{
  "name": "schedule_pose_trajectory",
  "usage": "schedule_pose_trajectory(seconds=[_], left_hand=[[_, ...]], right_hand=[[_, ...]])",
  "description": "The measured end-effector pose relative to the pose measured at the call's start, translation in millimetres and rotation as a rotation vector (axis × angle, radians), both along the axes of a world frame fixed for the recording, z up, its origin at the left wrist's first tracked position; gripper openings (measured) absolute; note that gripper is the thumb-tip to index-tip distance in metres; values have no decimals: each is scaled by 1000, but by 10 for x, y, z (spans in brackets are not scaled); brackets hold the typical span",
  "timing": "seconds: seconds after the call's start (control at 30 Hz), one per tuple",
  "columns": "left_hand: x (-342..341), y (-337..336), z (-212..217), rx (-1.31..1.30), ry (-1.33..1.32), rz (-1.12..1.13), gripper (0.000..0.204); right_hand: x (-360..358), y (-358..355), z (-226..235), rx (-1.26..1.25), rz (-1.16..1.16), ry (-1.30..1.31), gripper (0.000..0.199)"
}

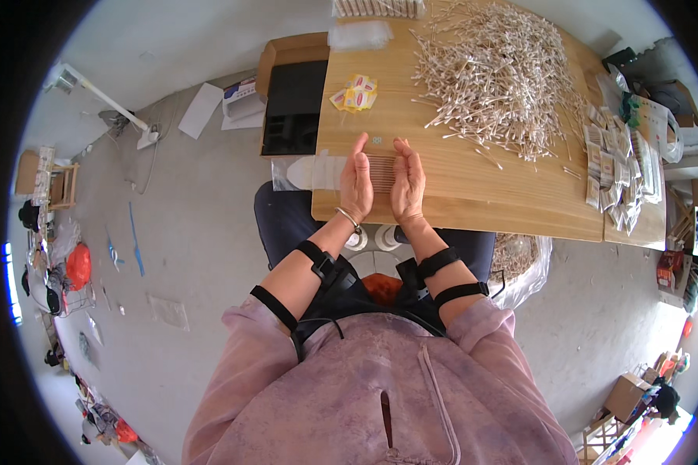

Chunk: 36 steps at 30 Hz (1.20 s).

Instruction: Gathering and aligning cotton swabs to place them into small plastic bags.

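Pinkish-purple sweatshirt cloth lies nearest, and beyond it, at the near edge of the table, my left hand and right hand stand palm to palm, fingers nearly straight and curled round nothing, flanking a row of thin brown sticks, seemingly to even the ends, though I can't tell how firmly I press. Left of the table, a cardboard box holds a flat black panel; below its near edge, a clear bag holds what look like more sticks.

Black straps and a silver bracelet accompany a mottled mauve top
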<state>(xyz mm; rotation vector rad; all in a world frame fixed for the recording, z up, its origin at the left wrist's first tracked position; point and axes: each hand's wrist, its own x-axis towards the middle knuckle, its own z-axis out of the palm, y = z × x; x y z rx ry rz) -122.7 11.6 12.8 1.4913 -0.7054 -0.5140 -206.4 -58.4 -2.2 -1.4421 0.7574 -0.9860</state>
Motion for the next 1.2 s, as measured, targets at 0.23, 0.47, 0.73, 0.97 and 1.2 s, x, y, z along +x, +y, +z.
schedule_pose_trajectory(seconds=[0.23, 0.47, 0.73, 0.97, 1.2], left_hand=[[111, 87, -118, -75, -2, 56, 74], [17, 102, -91, -58, -16, 12, 74], [40, -24, 13, 43, -79, -41, 74], [67, 9, 42, 43, -149, -71, 61], [96, 132, -57, 425, -1021, -319, 56]], right_hand=[[-238, 27, 226, -592, 224, 486, 81], [-199, -57, 126, -448, 151, 359, 70], [46, -24, 108, -217, 61, 155, 37], [-164, -162, 64, -305, 88, 199, 40], [-403, -131, 156, -813, 382, 790, 55]])
